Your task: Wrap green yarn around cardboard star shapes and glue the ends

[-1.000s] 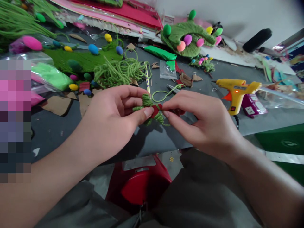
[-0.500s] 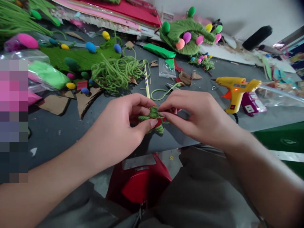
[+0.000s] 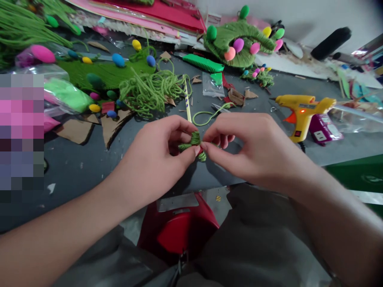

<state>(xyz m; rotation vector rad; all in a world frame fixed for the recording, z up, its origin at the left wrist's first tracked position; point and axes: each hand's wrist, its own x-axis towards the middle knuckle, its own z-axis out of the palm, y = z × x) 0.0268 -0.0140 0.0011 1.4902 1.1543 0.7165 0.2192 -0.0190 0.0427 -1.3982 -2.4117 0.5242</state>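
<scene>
A small piece wrapped in green yarn (image 3: 195, 138), with some red showing in its middle, is held above the table's near edge. My left hand (image 3: 164, 151) grips it between thumb and fingers from the left. From the right, my right hand (image 3: 242, 145) pinches at its right side with thumb and forefinger; whether a yarn strand is between those fingertips is too small to tell. A green strand (image 3: 203, 122) curls on the table just beyond my hands. Behind my left hand lies a pile of loose green yarn (image 3: 149, 89).
On the right stands a yellow glue gun (image 3: 302, 111) with a lit red light, beside a purple box (image 3: 324, 129). Cardboard scraps (image 3: 74, 129), a green cutter (image 3: 203, 63), a striped stick (image 3: 187, 101) and a pompom-trimmed green shape (image 3: 224, 42) lie beyond my hands.
My right fingertips have shifted in against the green piece, and its lower part has turned slightly. The whole view has moved a little, with table items appearing further right.
</scene>
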